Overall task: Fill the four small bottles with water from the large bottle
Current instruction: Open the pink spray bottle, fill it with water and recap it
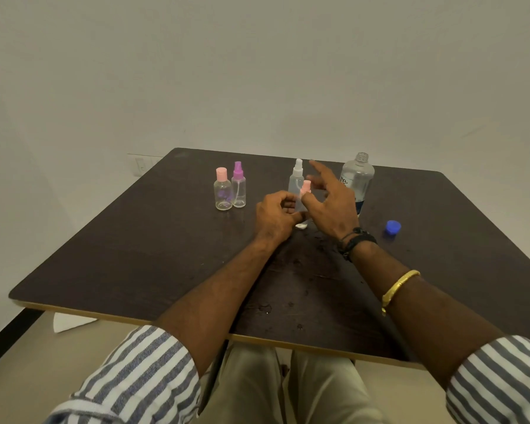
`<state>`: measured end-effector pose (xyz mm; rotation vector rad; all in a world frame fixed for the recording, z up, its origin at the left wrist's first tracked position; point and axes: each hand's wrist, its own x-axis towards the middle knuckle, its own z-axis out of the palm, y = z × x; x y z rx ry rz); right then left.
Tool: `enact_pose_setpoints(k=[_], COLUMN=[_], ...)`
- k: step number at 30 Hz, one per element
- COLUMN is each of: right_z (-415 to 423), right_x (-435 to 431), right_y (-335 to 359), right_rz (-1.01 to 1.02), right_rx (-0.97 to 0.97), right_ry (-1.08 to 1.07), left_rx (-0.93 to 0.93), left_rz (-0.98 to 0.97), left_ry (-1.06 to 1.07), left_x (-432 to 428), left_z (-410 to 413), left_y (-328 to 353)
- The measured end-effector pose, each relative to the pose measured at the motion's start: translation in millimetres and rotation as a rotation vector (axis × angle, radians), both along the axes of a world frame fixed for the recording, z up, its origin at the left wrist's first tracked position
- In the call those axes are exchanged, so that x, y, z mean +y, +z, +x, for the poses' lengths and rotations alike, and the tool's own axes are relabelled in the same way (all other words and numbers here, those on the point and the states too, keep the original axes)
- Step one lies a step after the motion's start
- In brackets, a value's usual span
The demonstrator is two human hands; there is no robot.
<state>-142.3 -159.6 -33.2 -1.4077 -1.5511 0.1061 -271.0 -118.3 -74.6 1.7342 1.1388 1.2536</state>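
Observation:
Four small clear bottles stand on the dark table (135, 255). A pink-capped round bottle (223, 191) and a purple spray bottle (238, 186) stand side by side at the left. A white-topped spray bottle (296, 177) stands behind my hands. My left hand (276, 217) grips the body of a pink-topped small bottle (304, 191), and my right hand (329, 198) pinches its pink top with thumb and finger, other fingers spread. The large bottle (358, 179) stands uncapped just right of my right hand. Its blue cap (393, 227) lies on the table further right.
A small white piece (303, 225) lies on the table under my hands. Water drops and wet patches (300, 270) mark the tabletop between my forearms. A white paper (71, 321) lies on the floor beyond the left table edge. A wall stands close behind the table.

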Motion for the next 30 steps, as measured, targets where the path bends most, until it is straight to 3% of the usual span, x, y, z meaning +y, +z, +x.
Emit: enact_pose_setpoints(k=[21, 30], right_z=[3, 1], right_x=[3, -1], right_y=[-1, -15], right_rz=[0.023, -0.149], right_rx=[-0.011, 0.004], right_ry=[-0.073, -0.060], left_rx=[0.032, 0.080], left_rz=[0.071, 0.013], left_ry=[0.028, -0.025], left_x=[-4, 0], left_z=[5, -2], left_y=[7, 7])
